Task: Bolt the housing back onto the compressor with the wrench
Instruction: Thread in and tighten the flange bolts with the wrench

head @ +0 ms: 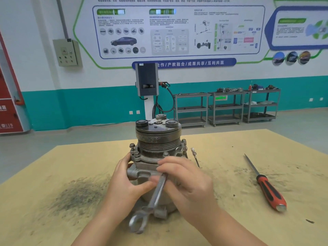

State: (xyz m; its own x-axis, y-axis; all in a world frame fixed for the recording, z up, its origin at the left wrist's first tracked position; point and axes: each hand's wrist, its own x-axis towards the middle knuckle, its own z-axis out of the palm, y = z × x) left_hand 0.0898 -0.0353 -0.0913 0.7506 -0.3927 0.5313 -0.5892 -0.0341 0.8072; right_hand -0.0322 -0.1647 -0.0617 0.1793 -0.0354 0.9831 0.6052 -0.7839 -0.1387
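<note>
Compressor (156, 157) is standing upright mid-table. Right hand (184, 181) is pinching the wrench (156, 192) near its top, shaft slanting down toward me, away from the flange bolts (165, 153) just above. Left hand (124, 181) is gripping the compressor's left side.

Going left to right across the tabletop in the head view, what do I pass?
Dark grime patch → left hand → wrench → right hand → red-handled file. The compressor stands behind both hands, so I leave it unplaced.
</note>
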